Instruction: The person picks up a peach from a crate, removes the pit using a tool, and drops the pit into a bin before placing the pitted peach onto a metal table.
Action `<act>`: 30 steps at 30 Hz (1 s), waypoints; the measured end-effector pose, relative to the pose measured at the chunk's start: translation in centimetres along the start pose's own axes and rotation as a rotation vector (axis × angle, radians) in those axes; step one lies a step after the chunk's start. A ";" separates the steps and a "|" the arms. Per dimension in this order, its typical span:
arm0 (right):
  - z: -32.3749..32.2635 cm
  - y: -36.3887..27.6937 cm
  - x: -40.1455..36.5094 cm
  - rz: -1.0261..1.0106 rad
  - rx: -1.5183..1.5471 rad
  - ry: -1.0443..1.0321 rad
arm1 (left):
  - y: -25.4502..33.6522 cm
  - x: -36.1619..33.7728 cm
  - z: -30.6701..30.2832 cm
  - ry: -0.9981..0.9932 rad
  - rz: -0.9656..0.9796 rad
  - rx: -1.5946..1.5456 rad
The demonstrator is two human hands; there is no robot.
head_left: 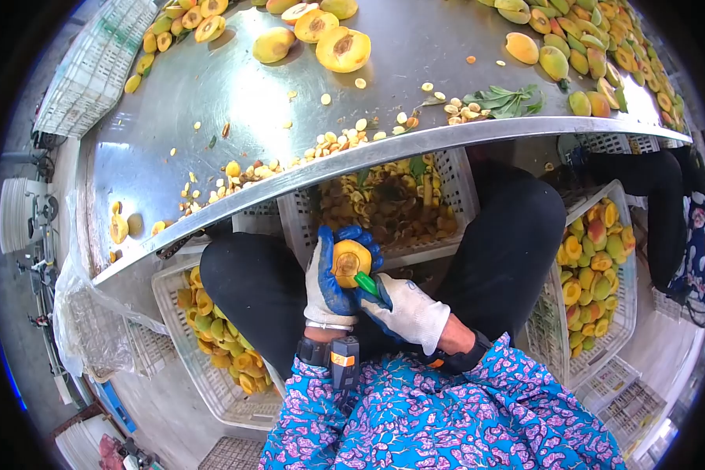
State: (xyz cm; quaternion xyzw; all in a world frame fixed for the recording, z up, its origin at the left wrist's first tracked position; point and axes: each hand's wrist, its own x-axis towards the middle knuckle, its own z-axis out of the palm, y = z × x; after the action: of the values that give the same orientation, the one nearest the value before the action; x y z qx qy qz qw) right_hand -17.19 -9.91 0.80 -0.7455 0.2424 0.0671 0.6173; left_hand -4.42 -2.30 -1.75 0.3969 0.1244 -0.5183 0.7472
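My left hand point(327, 283), in a white glove with blue coating, is wrapped round a yellow peach half point(351, 260), its cut face turned up with a brown hollow in the centre. My right hand point(407, 310), gloved the same way, grips a small green-handled tool point(366, 283). The tool points at the lower right of the cut face; its working end is hidden or too small to make out. Both hands are close together above my lap. Just beyond them, a white crate point(466, 176) holds brown and yellow fruit scraps.
Above the crate runs the edge of a metal table point(235, 110), with pale kernels point(333, 145) scattered along it. Whole and halved peaches point(587, 39) are piled at its far right. Crates of peach halves stand at the left point(172, 294) and right point(623, 305). Another person's leg point(654, 188) is at far right.
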 end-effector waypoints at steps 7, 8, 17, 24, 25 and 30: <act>-0.2 0.8 1.1 0.131 0.254 -0.220 | -0.2 0.2 -0.9 0.120 0.007 0.078; 0.2 1.2 1.4 0.158 0.201 -0.218 | -0.4 0.6 -1.4 0.139 -0.003 0.072; 1.1 4.1 2.2 0.179 0.598 -0.357 | 0.2 1.0 -2.2 0.080 -0.052 0.243; -1.4 1.6 1.3 0.555 1.425 -0.720 | 1.0 -0.5 2.0 0.077 -0.065 -0.017; -1.2 1.7 1.3 0.559 1.455 -0.743 | 1.0 -0.3 1.2 0.002 -0.049 -0.012; -1.0 1.8 1.4 0.535 1.195 -0.699 | 0.4 0.2 -0.7 -0.028 -0.008 0.119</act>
State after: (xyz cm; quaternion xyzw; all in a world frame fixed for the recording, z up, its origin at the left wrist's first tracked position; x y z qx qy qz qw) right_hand -16.97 -11.45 -1.13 -0.1331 0.2003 0.3049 0.9215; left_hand -3.81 -1.87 -2.10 0.4329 0.0844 -0.5333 0.7219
